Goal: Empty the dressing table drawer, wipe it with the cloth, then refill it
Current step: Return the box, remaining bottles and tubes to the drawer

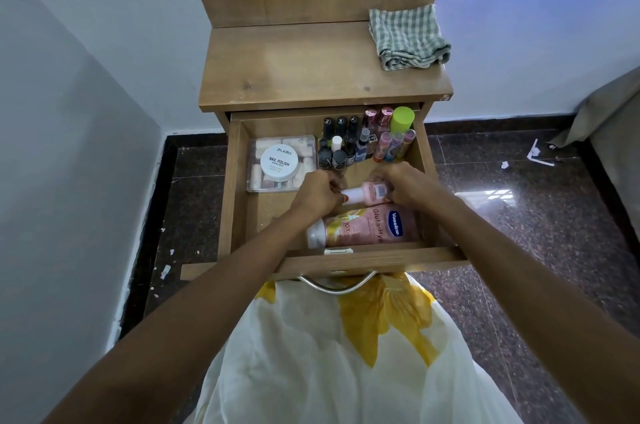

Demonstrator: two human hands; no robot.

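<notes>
Both hands are closing on a small pink bottle inside the open drawer.

The left hand (317, 196) is pinching the white cap end and the right hand (403, 186) is wrapping the pink body of the small bottle (367, 193), so each grip is clamped on it, just above the Vaseline lotion bottle (367, 226) lying at the drawer (239, 181) front. The nail polish bottles (341, 146) are standing crowded just behind the knuckles; a careless lift is likely to topple them. The cap could twist loose under two opposed grips. The cloth (408, 37) is waiting folded on the desk (294, 66).
</notes>
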